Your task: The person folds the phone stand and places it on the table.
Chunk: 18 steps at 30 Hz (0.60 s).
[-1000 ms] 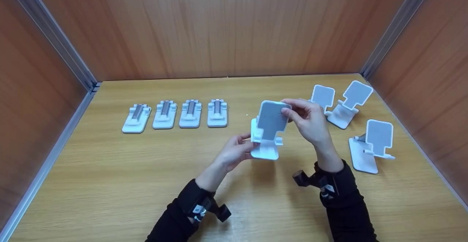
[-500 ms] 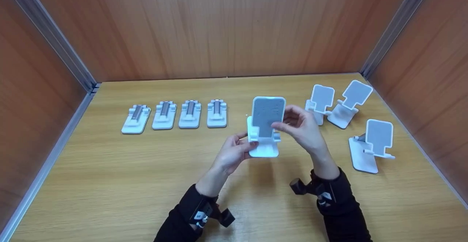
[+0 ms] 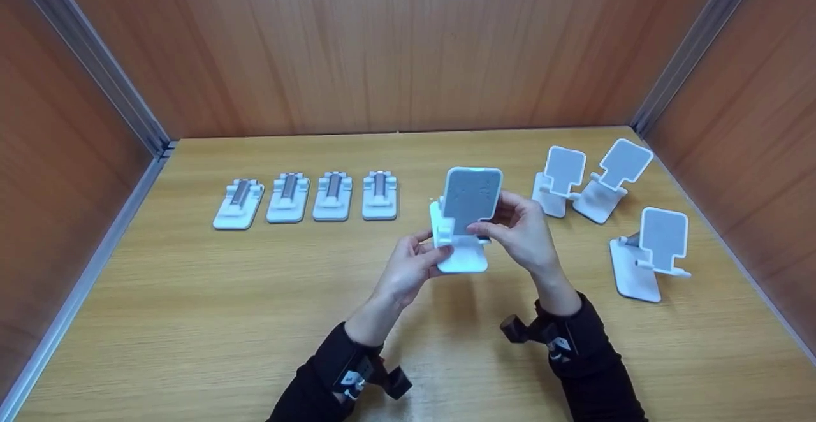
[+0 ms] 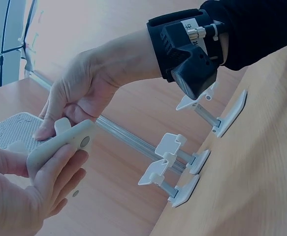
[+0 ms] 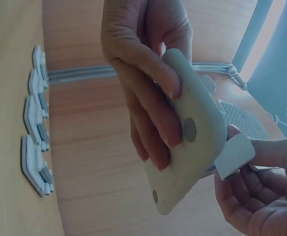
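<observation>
A white phone stand with a grey pad on its upright plate is held above the table, unfolded. My left hand grips its base from the left, thumb on the front and fingers beneath, as the left wrist view also shows. On the other side, my right hand pinches the lower part of the plate, its thumb on the grey pad. In the right wrist view the underside of the stand's base faces the camera, with round grey feet. The fingers of the right hand are partly hidden behind a support tab.
Several folded phone stands lie in a row at the back left. Three unfolded stands stand at the right: one at the back, one beside it, one nearer. Wooden panels enclose the table.
My right hand has slid down from the plate's upper corner to its lower part near the support tabs. The plate has turned more squarely to the head view. My left hand keeps its grip.
</observation>
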{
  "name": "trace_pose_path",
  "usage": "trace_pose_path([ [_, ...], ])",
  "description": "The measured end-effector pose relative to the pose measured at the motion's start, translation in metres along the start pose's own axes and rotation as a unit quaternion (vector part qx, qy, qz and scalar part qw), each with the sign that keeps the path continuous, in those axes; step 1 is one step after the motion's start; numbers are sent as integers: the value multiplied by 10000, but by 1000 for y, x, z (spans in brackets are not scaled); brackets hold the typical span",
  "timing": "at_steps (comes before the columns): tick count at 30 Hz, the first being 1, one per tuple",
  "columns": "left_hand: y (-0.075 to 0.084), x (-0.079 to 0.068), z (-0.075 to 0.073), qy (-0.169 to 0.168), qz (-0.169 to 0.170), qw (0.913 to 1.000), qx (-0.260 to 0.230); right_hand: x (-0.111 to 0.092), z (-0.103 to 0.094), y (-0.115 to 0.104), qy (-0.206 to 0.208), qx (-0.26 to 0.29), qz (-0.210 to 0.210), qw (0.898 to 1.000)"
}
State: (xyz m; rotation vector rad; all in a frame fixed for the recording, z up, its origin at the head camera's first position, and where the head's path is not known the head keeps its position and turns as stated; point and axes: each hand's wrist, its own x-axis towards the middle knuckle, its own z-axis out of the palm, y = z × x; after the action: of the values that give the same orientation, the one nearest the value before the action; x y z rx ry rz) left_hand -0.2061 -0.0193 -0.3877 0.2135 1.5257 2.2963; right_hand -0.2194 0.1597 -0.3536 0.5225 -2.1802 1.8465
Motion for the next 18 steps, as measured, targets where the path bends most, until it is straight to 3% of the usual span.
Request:
trace_pose_path([
  [7, -1, 0, 4, 111, 161, 9998, -29, 3, 7, 6, 350, -321, -570, 9972],
  [13, -4, 0, 7, 102, 234, 9996, -91, 4, 15, 2, 864, -848, -1233, 9850],
  [18, -7, 0, 9, 86, 245, 9996, -92, 10, 12, 25, 1187, -1143, -1549, 9741],
])
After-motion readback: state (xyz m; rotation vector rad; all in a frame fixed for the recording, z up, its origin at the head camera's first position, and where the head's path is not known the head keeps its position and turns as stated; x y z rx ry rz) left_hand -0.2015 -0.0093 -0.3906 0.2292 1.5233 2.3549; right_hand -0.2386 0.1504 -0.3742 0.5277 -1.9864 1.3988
